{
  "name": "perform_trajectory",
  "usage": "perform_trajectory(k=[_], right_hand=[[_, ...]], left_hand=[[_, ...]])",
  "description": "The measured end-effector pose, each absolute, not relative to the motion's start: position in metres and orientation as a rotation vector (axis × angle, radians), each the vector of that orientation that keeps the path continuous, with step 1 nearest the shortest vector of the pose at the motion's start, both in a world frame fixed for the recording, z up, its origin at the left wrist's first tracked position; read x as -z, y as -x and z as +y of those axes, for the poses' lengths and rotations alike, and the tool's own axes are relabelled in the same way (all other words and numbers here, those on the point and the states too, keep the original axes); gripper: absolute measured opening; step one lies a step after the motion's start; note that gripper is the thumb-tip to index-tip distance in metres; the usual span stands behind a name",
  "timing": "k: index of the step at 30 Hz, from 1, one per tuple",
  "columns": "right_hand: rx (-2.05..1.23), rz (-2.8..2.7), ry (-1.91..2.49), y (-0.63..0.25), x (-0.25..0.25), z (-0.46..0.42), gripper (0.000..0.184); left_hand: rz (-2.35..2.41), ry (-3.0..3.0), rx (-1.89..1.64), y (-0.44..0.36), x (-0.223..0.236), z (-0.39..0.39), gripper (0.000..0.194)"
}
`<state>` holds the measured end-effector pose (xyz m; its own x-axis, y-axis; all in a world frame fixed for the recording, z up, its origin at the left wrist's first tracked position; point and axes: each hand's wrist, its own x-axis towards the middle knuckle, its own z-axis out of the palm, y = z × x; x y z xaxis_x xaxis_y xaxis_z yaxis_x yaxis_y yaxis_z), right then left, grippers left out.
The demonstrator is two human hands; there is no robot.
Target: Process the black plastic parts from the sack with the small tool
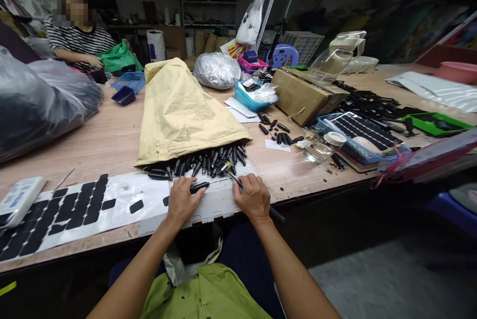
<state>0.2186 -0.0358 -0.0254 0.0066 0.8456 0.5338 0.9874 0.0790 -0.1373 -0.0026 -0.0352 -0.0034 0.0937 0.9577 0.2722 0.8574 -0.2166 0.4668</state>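
My left hand (182,199) is closed around one end of a black tube-like part (200,187), which lies low over the work surface. In my right hand (253,195) is a small hammer (231,174) with a metal shaft; its yellowish head points toward the pile, and the dark handle sticks out behind my palm. Just beyond both hands, several similar black parts (208,160) spill from the mouth of a tan sack (182,110). Under my hands lies a pale board (212,204) at the table's front edge.
At left, a white sheet (121,187) carries black rounded stickers, beside a white box (22,199). A cardboard box (305,95), a blue basket (249,98) and a clear jar (318,151) stand at right. Across the table sits a person (80,36) with a green bag (117,55).
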Motion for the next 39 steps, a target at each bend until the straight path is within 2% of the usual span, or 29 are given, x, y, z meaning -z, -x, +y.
perform_trajectory(k=[3,8,15,23,29,34,39], right_hand=[[0.382,-1.875,1.809,-0.218,0.025,-0.036,0.016],[0.316,-1.881,1.798,-0.22,0.023,-0.033,0.015],[0.012,-1.728,1.685,-0.22,0.008,-0.043,0.013],[-0.385,-1.689,1.709,-0.203,0.004,-0.085,0.023],[-0.274,-1.734,1.618,-0.191,0.012,-0.099,0.04],[-0.1,-1.749,1.619,-0.185,0.008,-0.102,0.042],[-0.078,-1.808,1.648,-0.183,0.01,-0.099,0.041]], left_hand=[[1.866,-2.116,-0.767,0.001,0.01,-0.035,0.019],[1.818,-2.091,-0.724,-0.005,0.007,-0.038,0.015],[1.76,-2.026,-0.633,-0.012,0.004,-0.033,0.018],[1.679,-1.925,-0.548,-0.006,-0.003,-0.025,0.016],[1.614,-2.008,-0.63,-0.002,0.002,-0.025,0.018],[1.603,-2.028,-0.632,-0.002,0.002,-0.026,0.019],[1.626,-2.036,-0.623,-0.003,0.006,-0.024,0.02]])
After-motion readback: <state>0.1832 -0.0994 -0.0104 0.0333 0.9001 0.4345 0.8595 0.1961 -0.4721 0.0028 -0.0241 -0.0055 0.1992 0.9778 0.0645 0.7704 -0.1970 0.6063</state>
